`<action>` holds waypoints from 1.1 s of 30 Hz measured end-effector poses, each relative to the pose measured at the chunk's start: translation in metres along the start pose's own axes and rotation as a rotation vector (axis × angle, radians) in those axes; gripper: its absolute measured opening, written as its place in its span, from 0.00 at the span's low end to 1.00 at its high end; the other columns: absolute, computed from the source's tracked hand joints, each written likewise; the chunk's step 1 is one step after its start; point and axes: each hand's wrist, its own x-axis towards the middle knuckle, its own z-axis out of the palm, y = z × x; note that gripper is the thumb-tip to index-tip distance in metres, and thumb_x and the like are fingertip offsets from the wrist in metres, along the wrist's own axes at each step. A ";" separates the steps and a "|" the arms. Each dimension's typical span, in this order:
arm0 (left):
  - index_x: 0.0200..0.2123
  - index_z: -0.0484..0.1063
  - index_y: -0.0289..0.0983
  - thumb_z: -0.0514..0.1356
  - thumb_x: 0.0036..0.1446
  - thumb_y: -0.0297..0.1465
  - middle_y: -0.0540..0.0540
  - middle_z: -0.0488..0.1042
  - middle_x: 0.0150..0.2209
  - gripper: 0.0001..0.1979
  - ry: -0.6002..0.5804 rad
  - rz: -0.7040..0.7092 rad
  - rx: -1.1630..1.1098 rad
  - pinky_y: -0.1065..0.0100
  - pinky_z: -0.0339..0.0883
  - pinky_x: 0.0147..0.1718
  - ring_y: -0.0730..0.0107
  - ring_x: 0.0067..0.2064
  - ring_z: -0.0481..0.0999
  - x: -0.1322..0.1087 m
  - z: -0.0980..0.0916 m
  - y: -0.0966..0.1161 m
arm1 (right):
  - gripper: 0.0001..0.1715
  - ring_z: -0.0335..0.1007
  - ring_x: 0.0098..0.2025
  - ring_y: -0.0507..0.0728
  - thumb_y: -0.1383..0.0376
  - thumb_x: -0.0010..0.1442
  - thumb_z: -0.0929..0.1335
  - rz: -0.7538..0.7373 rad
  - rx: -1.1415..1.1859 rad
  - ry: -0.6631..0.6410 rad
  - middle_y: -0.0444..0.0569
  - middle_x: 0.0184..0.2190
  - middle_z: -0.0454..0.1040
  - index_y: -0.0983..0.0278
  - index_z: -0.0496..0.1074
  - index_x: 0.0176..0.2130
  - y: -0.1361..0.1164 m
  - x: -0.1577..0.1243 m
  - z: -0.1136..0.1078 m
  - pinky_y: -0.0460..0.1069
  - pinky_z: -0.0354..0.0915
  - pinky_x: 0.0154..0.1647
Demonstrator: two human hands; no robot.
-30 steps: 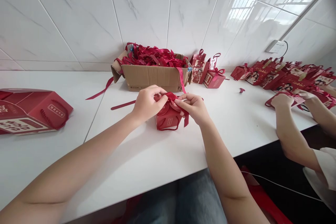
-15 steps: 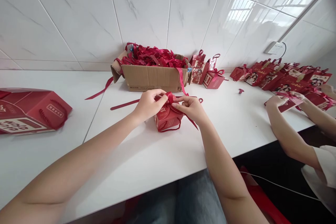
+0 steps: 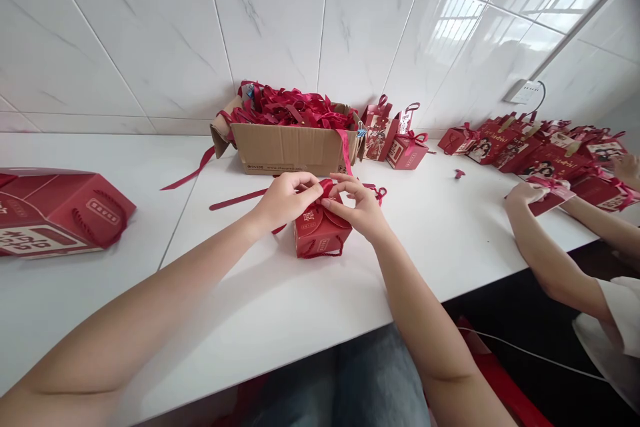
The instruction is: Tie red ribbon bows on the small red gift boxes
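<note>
A small red gift box (image 3: 323, 232) with white lettering and a red cord handle (image 3: 320, 254) stands on the white table in front of me. Red ribbon (image 3: 326, 188) lies over its top between my fingers. My left hand (image 3: 293, 199) pinches the ribbon from the left side, thumb against fingertips. From the right, my right hand (image 3: 357, 207) has its thumb and fingers closed at the same ribbon, the other fingers curled. The ribbon's knot or loop is partly hidden by my fingers. A flat ribbon strip (image 3: 237, 199) lies behind my left hand.
Behind stands a cardboard box (image 3: 290, 147) heaped with red ribbons. A larger red box (image 3: 65, 213) lies at the left. Finished-looking red boxes (image 3: 407, 150) stand back right, more (image 3: 545, 153) farther right. A co-worker's hands (image 3: 525, 193) hold a red box there. A ribbon scrap (image 3: 459, 174) lies between.
My right hand has shifted slightly left and its fingers have lifted and changed their hold. The ribbon end that hung at the right of the box no longer shows there. The box has turned slightly.
</note>
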 end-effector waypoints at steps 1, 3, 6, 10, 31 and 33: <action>0.30 0.72 0.37 0.56 0.54 0.38 0.48 0.75 0.31 0.11 0.017 -0.004 -0.011 0.69 0.65 0.31 0.69 0.32 0.72 0.001 0.000 -0.001 | 0.12 0.60 0.62 0.62 0.55 0.49 0.74 0.017 0.032 -0.012 0.50 0.58 0.67 0.58 0.77 0.33 0.001 0.000 0.001 0.60 0.55 0.61; 0.30 0.70 0.37 0.57 0.53 0.38 0.49 0.74 0.31 0.10 0.066 -0.017 -0.021 0.69 0.65 0.31 0.70 0.32 0.71 0.002 0.001 -0.003 | 0.12 0.59 0.64 0.62 0.54 0.50 0.73 0.054 0.112 -0.042 0.49 0.61 0.64 0.58 0.78 0.34 0.003 0.000 0.002 0.59 0.55 0.62; 0.28 0.68 0.37 0.58 0.51 0.37 0.51 0.71 0.27 0.09 0.087 -0.051 -0.053 0.69 0.63 0.29 0.72 0.29 0.69 0.005 0.000 -0.005 | 0.11 0.60 0.63 0.62 0.55 0.52 0.73 0.093 0.216 -0.056 0.49 0.62 0.63 0.59 0.78 0.31 0.006 0.001 0.006 0.57 0.57 0.61; 0.28 0.70 0.36 0.57 0.47 0.33 0.50 0.72 0.27 0.07 0.013 -0.086 -0.185 0.68 0.63 0.30 0.70 0.31 0.70 0.007 -0.006 -0.003 | 0.09 0.66 0.58 0.62 0.57 0.52 0.73 0.110 0.305 -0.015 0.49 0.60 0.65 0.61 0.76 0.28 0.008 0.001 0.012 0.57 0.61 0.57; 0.30 0.79 0.36 0.63 0.53 0.39 0.47 0.79 0.31 0.11 0.076 0.107 0.111 0.67 0.68 0.39 0.68 0.34 0.75 0.001 -0.009 0.005 | 0.09 0.68 0.56 0.60 0.59 0.52 0.73 0.077 0.338 -0.053 0.48 0.56 0.70 0.59 0.79 0.34 0.000 -0.007 0.019 0.54 0.65 0.56; 0.29 0.78 0.36 0.63 0.52 0.38 0.47 0.79 0.31 0.11 0.099 0.116 0.132 0.66 0.68 0.40 0.68 0.35 0.75 0.002 -0.009 0.004 | 0.09 0.68 0.56 0.60 0.59 0.51 0.73 0.098 0.337 -0.054 0.48 0.57 0.70 0.59 0.79 0.34 0.000 -0.006 0.018 0.55 0.66 0.55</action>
